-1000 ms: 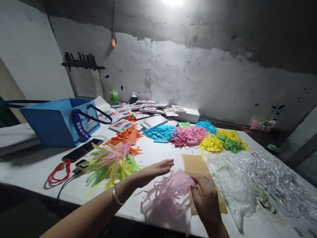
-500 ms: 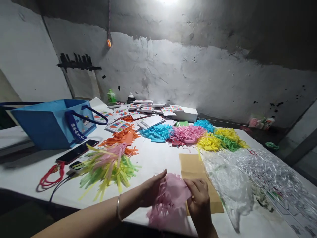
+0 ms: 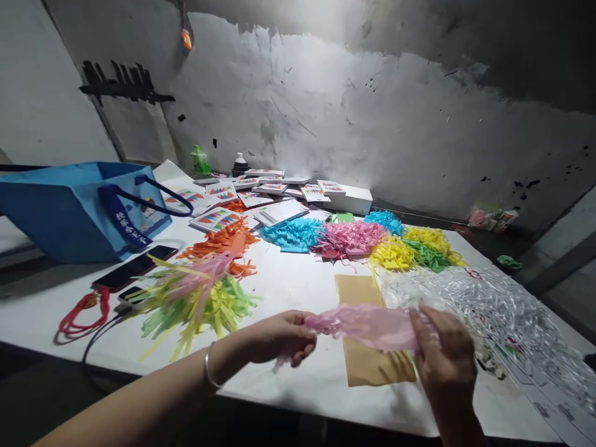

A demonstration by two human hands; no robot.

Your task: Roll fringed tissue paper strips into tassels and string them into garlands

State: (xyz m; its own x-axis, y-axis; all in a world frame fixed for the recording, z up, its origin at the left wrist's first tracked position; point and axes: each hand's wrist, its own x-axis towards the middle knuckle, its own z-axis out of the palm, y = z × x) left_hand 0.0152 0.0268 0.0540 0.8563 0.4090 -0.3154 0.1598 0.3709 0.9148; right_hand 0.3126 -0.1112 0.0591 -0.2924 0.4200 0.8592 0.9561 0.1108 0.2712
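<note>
A pink tissue paper tassel is stretched sideways between my two hands above the table's front part. My left hand, with a silver bangle at the wrist, grips its gathered fringe end. At the other end, my right hand pinches the wider uncut part; its fingers are a little blurred. Beneath the tassel lies a flat brown sheet, partly covered by it. To the left rests a loose pile of yellow, green and pink tissue tassels.
Orange, blue, pink and yellow tassels lie behind, before stacked printed packets. Clear and silvery plastic covers the right side. At left stand a blue bag and a phone with a red cord.
My hands have drawn apart, the right one moving right and up, pulling the hanging pink tassel out lengthwise. My left hand has closed on its fringe. The view has tilted down slightly.
</note>
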